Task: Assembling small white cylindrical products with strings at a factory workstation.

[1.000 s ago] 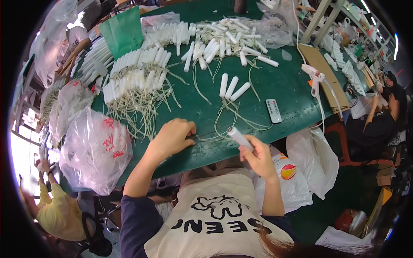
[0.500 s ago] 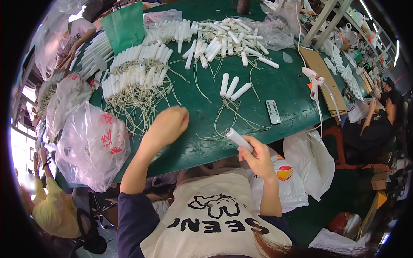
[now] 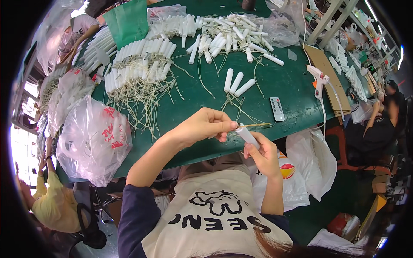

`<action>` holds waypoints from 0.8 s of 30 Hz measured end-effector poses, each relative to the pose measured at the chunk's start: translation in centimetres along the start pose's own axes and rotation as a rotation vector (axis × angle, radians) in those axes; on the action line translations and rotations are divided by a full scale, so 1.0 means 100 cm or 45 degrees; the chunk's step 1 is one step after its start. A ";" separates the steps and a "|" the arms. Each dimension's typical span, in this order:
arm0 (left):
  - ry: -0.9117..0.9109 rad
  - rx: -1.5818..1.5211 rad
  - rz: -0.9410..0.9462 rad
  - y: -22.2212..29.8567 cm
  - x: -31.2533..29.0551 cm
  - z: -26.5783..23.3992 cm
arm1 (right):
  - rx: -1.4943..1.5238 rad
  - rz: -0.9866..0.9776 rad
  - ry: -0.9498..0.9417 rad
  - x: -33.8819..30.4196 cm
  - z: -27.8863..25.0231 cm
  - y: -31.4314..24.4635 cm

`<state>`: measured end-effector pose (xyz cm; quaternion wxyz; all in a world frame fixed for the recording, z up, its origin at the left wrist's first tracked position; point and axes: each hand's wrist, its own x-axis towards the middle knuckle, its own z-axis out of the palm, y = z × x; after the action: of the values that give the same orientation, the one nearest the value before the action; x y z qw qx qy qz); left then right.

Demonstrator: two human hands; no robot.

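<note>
My right hand [image 3: 266,158] is closed round a white tube [image 3: 248,136] near the table's front edge, the tube's open end tilted up and to the left. At that end my left hand [image 3: 206,125] pinches thumb against forefinger on a thin yellowish wire [image 3: 258,125], which sticks out to the right across the tube's mouth. How the wire joins the tube is hidden by the fingertips. Just beyond my hands lie three white tubes [image 3: 235,84], fanned out with their wires toward me. A small white remote control [image 3: 277,109] rests to their right.
Wired white tubes are heaped at the back [image 3: 232,36] and stacked in rows at left [image 3: 140,71]. A stuffed clear plastic bag [image 3: 92,144] stands at the left edge. To the right are a white glue gun [image 3: 318,79] and a cardboard strip [image 3: 329,77]. Other people sit at both sides.
My left hand has moved right from above the table to the end of the tube, and it now pinches the wire there. My right hand still holds the tube, slightly farther right.
</note>
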<state>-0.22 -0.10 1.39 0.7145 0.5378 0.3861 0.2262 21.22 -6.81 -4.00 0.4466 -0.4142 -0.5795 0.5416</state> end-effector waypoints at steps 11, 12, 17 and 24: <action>-0.142 -0.102 0.150 -0.012 0.009 -0.002 | 0.016 -0.052 -0.017 -0.003 -0.002 0.000; -0.143 -0.101 0.149 -0.014 0.010 -0.002 | 0.042 -0.074 -0.009 -0.003 -0.002 0.001; -0.115 -0.245 0.127 -0.016 0.011 0.004 | 0.223 -0.136 0.040 -0.001 0.001 0.002; -0.137 -0.198 0.065 -0.015 0.012 0.003 | 0.173 -0.084 0.076 -0.001 -0.002 0.004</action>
<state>0.56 0.15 -0.34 0.7678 0.5017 0.3148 0.2443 21.41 -6.89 -4.38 0.5083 -0.3797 -0.5411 0.5519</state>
